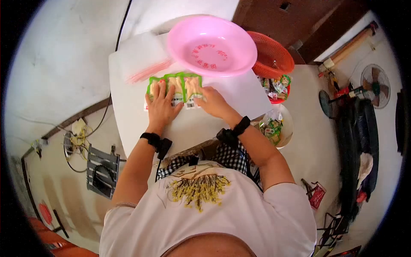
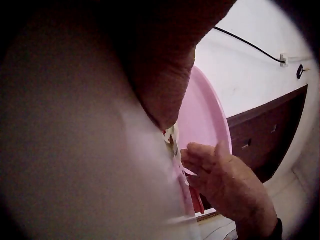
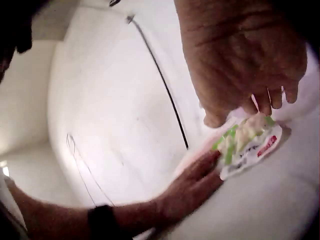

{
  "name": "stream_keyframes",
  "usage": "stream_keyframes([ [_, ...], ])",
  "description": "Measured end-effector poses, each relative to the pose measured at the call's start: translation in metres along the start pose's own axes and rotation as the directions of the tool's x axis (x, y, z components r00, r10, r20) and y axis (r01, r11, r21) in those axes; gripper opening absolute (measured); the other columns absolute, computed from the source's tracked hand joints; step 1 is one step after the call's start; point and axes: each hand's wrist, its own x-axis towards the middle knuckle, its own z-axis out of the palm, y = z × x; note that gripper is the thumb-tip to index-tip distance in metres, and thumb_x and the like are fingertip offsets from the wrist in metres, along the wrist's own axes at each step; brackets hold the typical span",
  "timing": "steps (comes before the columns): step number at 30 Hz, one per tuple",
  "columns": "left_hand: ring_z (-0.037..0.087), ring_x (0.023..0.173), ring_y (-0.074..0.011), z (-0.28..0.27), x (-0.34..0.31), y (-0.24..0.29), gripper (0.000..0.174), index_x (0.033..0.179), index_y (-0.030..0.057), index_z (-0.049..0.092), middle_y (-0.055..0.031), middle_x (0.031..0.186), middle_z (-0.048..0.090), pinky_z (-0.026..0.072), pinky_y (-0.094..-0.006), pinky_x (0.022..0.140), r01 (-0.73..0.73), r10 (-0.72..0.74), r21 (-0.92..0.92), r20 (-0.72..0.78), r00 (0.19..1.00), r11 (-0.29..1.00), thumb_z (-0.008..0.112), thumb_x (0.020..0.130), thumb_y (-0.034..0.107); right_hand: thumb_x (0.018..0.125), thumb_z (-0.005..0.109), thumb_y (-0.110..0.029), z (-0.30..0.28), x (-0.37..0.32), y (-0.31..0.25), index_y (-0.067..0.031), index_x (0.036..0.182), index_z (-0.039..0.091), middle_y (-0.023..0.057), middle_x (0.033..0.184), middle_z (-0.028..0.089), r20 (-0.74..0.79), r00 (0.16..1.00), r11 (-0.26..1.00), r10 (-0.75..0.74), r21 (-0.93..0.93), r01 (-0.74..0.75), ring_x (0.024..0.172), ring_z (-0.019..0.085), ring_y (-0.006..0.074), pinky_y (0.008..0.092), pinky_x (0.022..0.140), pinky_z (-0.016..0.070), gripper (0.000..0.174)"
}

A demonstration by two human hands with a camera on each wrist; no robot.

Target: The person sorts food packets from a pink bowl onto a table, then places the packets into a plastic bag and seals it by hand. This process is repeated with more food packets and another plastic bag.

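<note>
Snack packets [image 1: 179, 87] in a row on the tabletop [image 1: 239, 96]
L hand [image 1: 160, 105] flat & wide, pressing them by the pink basin [image 1: 212, 45]; R hand [image 1: 212, 103] pinches the row's end. We'd keep edges flush, pressure light.
</note>
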Motion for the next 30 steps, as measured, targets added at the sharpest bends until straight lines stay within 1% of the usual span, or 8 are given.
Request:
stream_keyframes([
  [2,0.028,0.14,-0.0321,-0.001,0.0,0.004,0.068,0.135,0.0174,0.048,-0.0122,0.151,0.033,0.0219,-0.0639,0.105,0.002,-0.002,0.003,0.017,1.0,1.0,0.065,0.077,0.047,0.088,0.062,-0.045,-0.016,0.001,0.007,0.0015,0.133,0.043,0.0221,0.135,0.047,0.011,0.983,0.868,0.181,0.468,-0.165,0.123,0.049,0.0352,0.0427,0.101,0.0402,0.067],
  [4,0.025,0.141,-0.0324,0.005,-0.001,0.003,0.069,0.137,0.0178,0.047,-0.0122,0.152,0.031,0.0203,-0.0641,0.106,0.004,-0.004,0.013,0.023,1.0,1.0,0.065,0.077,0.047,0.089,0.062,-0.046,-0.034,-0.002,-0.001,0.0001,0.131,0.044,0.0183,0.13,0.052,0.112,0.943,0.379,0.313,0.896,-0.232,0.121,0.052,0.0308,0.0421,0.099,0.0412,0.065],
  [7,0.021,0.143,-0.0325,0.004,0.0,0.002,0.07,0.14,0.0186,0.045,-0.0115,0.155,0.027,0.0172,-0.0641,0.108,0.019,-0.021,0.033,0.079,0.997,0.999,0.064,0.079,0.046,0.089,0.062,-0.045,-0.034,-0.002,0.014,-0.0024,0.133,0.044,0.0139,0.127,0.055,0.131,0.917,0.123,0.376,0.974,-0.19,0.117,0.053,0.0243,0.0416,0.095,0.0424,0.063],
  [10,0.02,0.144,-0.0319,0.002,0.002,0.005,0.07,0.142,0.0191,0.043,-0.0102,0.156,0.025,0.0173,-0.0613,0.11,0.005,-0.019,0.104,0.13,0.991,0.995,0.063,0.081,0.045,0.09,0.062,-0.041,-0.028,-0.02,0.011,-0.0048,0.13,0.049,0.0123,0.121,0.058,-0.001,0.959,0.357,0.282,0.928,-0.103,0.106,0.058,0.0216,0.0388,0.088,0.0464,0.056],
  [13,0.02,0.144,-0.0318,0.007,0.002,0.003,0.069,0.143,0.0192,0.042,-0.0101,0.155,0.026,0.0174,-0.0602,0.11,-0.03,0.016,0.128,0.11,0.994,0.991,0.062,0.081,0.044,0.089,0.063,-0.035,-0.023,-0.04,0.001,-0.006,0.119,0.059,0.0098,0.108,0.064,0.017,0.965,0.622,0.263,0.761,-0.183,0.092,0.061,0.0192,0.0363,0.08,0.0498,0.042],
  [19,0.02,0.144,-0.0329,0.017,0.004,-0.006,0.07,0.145,0.0195,0.037,-0.0125,0.156,0.022,0.0179,-0.0636,0.109,-0.037,0.02,0.164,0.101,0.995,0.986,0.059,0.083,0.042,0.088,0.065,-0.029,0.02,-0.092,0.014,-0.0004,0.106,0.064,0.0139,0.092,0.068,-0.042,0.999,0.829,0.018,0.559,0.008,0.084,0.065,0.0225,0.0345,0.077,0.0514,0.034],
  [25,0.021,0.142,-0.0373,0.012,0.004,-0.006,0.068,0.147,0.0159,0.033,-0.0204,0.154,0.022,0.0171,-0.0658,0.107,-0.194,0.205,0.071,-0.195,0.959,0.978,0.052,0.087,0.042,0.088,0.065,-0.026,-0.007,-0.134,0.019,0.0021,0.107,0.062,0.0159,0.095,0.068,-0.107,0.987,0.828,-0.116,0.538,0.155,0.087,0.066,0.0245,0.0348,0.078,0.0511,0.034],
  [30,0.027,0.139,-0.0394,-0.005,0.009,0.092,0.068,0.143,0.0087,0.04,-0.0232,0.151,0.027,0.0219,-0.0526,0.11,-0.566,0.553,-0.187,-0.123,0.824,0.803,0.066,0.082,0.027,0.088,0.064,-0.028,-0.036,-0.146,0.042,-0.0001,0.107,0.062,0.0163,0.097,0.068,-0.206,0.973,0.823,-0.102,0.532,0.198,0.09,0.066,0.0245,0.0344,0.079,0.0504,0.033],
])
